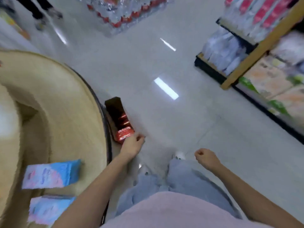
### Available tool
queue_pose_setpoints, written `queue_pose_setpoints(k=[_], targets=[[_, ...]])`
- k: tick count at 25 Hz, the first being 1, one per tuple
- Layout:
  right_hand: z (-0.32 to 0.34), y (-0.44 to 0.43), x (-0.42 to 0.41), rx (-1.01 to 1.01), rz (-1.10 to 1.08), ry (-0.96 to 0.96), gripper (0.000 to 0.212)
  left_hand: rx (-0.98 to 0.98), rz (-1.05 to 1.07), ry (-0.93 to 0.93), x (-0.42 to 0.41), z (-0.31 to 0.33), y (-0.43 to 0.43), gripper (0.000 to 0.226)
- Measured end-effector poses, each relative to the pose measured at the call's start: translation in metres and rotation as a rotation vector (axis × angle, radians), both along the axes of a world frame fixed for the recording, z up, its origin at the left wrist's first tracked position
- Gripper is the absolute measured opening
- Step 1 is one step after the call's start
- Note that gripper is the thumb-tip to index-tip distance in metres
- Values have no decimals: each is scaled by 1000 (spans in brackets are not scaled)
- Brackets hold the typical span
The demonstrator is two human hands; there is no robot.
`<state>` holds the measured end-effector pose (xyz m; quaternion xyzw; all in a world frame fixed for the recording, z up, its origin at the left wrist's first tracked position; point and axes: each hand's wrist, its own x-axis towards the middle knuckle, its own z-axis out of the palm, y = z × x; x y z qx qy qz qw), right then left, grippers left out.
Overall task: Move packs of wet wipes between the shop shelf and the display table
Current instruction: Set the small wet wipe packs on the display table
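- The floor [148, 66], pale and glossy, fills the middle of the view between the two places the task names; the person stands on it, with legs and a shoe visible below.
- The table [62, 99], round, tan and tiered, takes up the left side. Its rim curves just beside the person's left arm.
- The shop shelf [256, 51] stands well apart on the right, across the aisle. It has a wooden upright and rows of soft white, pink and green packages, too blurred to say which are wipes.
- A stack of bottled water [121, 12] sits on the floor at the top, with someone else's legs [41, 10] near it.
- A dark carton with red packets [120, 119] lies on the floor against the table's foot.
- Two packs of wet wipes, an upper pack [52, 174] and a lower pack [49, 209], both blue and pink, lie on the table's lower tier close together.
- The left hand [133, 143] hangs with loosely curled fingers and holds nothing, just in front of the carton.
- The right hand [205, 158] is balled into a fist and holds nothing.
- Judgement: two packs are placed and neither hand carries one, so this looks like a walk between trips; how many remain cannot be told.
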<state>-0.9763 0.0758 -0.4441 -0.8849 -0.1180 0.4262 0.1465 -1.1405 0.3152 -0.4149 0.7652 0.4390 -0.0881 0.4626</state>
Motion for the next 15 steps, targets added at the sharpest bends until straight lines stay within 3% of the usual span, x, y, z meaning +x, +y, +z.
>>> queue_pose_setpoints(k=[7,15], targets=[[-8,-198,50,-46,-418,37,16,-27,-360,-26,209,-9,-125,17],[24,-292,226,122,-596,-126,24,-58,-588,192,312,-42,-234,19]])
